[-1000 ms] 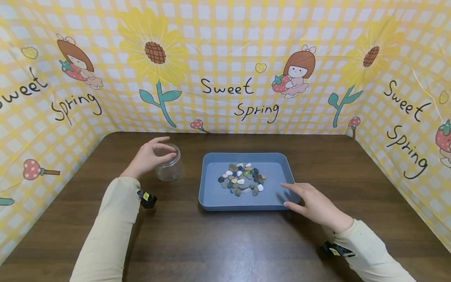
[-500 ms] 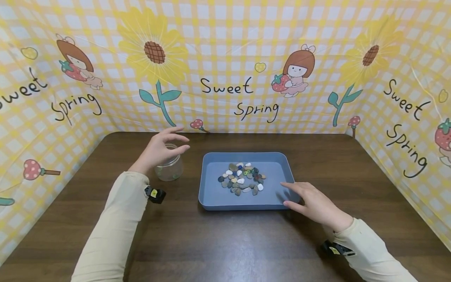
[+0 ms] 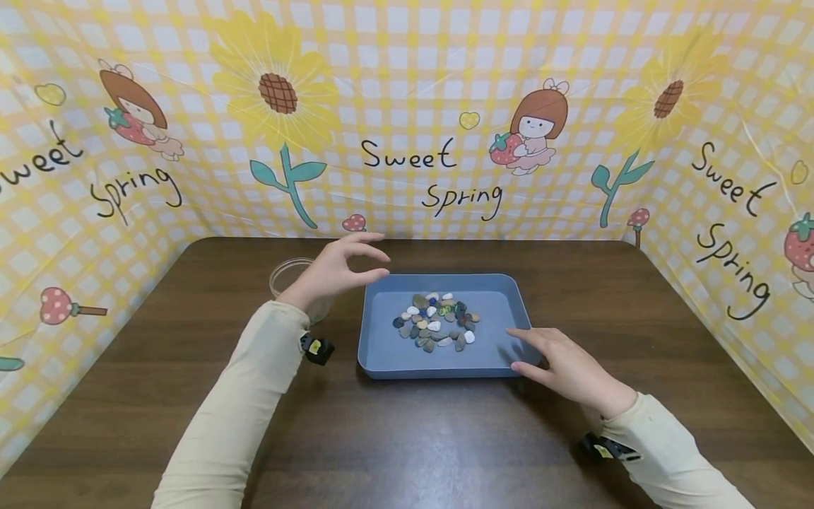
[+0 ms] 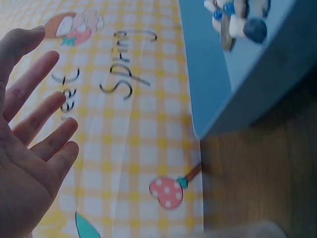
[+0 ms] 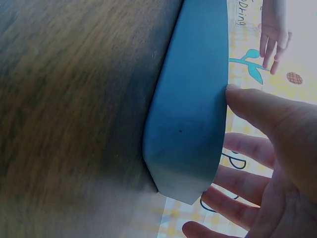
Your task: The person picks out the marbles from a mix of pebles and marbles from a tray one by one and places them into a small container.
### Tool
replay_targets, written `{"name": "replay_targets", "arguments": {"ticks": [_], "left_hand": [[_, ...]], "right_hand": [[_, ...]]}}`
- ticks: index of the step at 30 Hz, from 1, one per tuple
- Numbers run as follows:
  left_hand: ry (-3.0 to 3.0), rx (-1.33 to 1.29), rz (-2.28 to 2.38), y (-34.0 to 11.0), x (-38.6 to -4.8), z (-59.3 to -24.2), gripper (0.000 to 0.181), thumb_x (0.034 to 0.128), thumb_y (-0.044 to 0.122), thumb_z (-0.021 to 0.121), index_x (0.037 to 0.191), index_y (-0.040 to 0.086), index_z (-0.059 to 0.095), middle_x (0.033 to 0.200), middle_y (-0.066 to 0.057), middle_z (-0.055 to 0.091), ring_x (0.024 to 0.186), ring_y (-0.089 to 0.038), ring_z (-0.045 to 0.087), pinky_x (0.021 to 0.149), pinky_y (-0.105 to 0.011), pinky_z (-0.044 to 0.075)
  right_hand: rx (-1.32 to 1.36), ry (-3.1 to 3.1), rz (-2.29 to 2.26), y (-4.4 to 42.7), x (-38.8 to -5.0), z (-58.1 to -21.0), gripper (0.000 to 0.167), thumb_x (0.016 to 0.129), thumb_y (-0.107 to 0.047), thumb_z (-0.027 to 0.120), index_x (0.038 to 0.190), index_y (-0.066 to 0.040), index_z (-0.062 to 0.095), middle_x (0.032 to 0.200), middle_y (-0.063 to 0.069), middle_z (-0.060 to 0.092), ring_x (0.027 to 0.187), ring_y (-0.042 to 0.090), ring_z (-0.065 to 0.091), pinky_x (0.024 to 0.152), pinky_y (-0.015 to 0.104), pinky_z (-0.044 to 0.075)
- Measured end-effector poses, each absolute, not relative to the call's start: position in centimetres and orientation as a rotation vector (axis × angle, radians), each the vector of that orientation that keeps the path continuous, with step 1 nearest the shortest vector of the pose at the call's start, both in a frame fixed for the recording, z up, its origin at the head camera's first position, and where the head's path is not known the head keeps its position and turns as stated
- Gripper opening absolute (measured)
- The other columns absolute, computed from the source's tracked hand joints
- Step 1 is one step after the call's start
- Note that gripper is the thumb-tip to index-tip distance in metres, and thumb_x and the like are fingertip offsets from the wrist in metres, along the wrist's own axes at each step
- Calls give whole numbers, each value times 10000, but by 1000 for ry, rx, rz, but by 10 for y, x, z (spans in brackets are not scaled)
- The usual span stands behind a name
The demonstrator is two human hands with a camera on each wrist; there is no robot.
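Observation:
My left hand (image 3: pixel 337 268) hovers over the table between the jar and the tray's back left corner. Its fingers are spread with nothing between them, as the left wrist view also shows. Behind that wrist stands a clear jar (image 3: pixel 282 268), mostly hidden. A blue-grey tray (image 3: pixel 381 357) holds a heap of pebbles (image 3: pixel 434 326) in grey, white and dark tones, with some blue and green pieces among them. At the tray's right edge rests my right hand (image 3: pixel 572 371), fingers loosely extended. In the right wrist view its thumb (image 5: pixel 247 101) touches the tray's rim.
The brown wooden table (image 3: pixel 407 438) is bordered at the back and sides by a yellow checked cloth (image 3: pixel 407 92) with printed sunflowers and lettering. Black wrist cameras sit under both wrists.
My left hand has moved right, from over the jar's mouth to near the tray's back left corner, its fingers opening wider. My right hand has stayed at the tray's edge.

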State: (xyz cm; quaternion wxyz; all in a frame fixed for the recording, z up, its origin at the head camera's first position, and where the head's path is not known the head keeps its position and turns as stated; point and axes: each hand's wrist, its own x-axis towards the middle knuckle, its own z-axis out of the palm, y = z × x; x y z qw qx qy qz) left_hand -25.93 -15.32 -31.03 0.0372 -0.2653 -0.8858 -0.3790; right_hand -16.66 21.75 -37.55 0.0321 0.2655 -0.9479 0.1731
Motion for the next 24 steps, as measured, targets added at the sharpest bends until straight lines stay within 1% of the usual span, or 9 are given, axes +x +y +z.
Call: {"name": "replay_targets", "arguments": {"ticks": [6, 11, 16, 20, 24], "left_hand": [[-2747, -926, -1161, -127, -259, -309, 229, 844, 245, 689, 1056, 158, 701, 1427, -33, 450, 1365, -244, 361, 1091, -488, 333], [-2731, -1033, -1165, -109, -258, -310, 231, 848, 217, 685, 1062, 133, 700, 1420, -54, 460, 1360, -242, 371, 1078, -467, 362], [-2704, -1111, -1162, -94, -261, -313, 209, 843, 221, 691, 1038, 146, 706, 1394, -48, 488, 1324, -244, 419, 1047, -439, 404], [-2713, -1139, -1177, -85, -264, -318, 209, 843, 218, 690, 1035, 136, 704, 1384, -50, 499, 1312, -254, 435, 1048, -436, 404], [-2752, -1164, -1187, -76, -265, -323, 210, 850, 213, 680, 1039, 125, 704, 1388, -59, 495, 1324, -265, 421, 1069, -442, 382]], "right_hand": [[823, -2929, 545, 218, -166, -375, 537, 867, -290, 648, 1338, -75, 505, 1299, 155, 572, 1200, 360, 512, 982, 533, 419], [828, -2934, 555, 218, -167, -376, 539, 871, -292, 644, 1342, -74, 500, 1307, 157, 566, 1208, 369, 505, 988, 539, 412], [831, -2934, 561, 218, -166, -376, 535, 872, -287, 642, 1342, -73, 499, 1306, 159, 566, 1209, 374, 502, 984, 546, 411], [821, -2934, 568, 218, -167, -376, 538, 868, -288, 648, 1340, -76, 503, 1306, 158, 566, 1210, 370, 502, 986, 543, 413], [806, -2940, 569, 218, -167, -376, 535, 867, -288, 650, 1338, -80, 506, 1304, 161, 567, 1212, 376, 498, 983, 548, 414]]}}
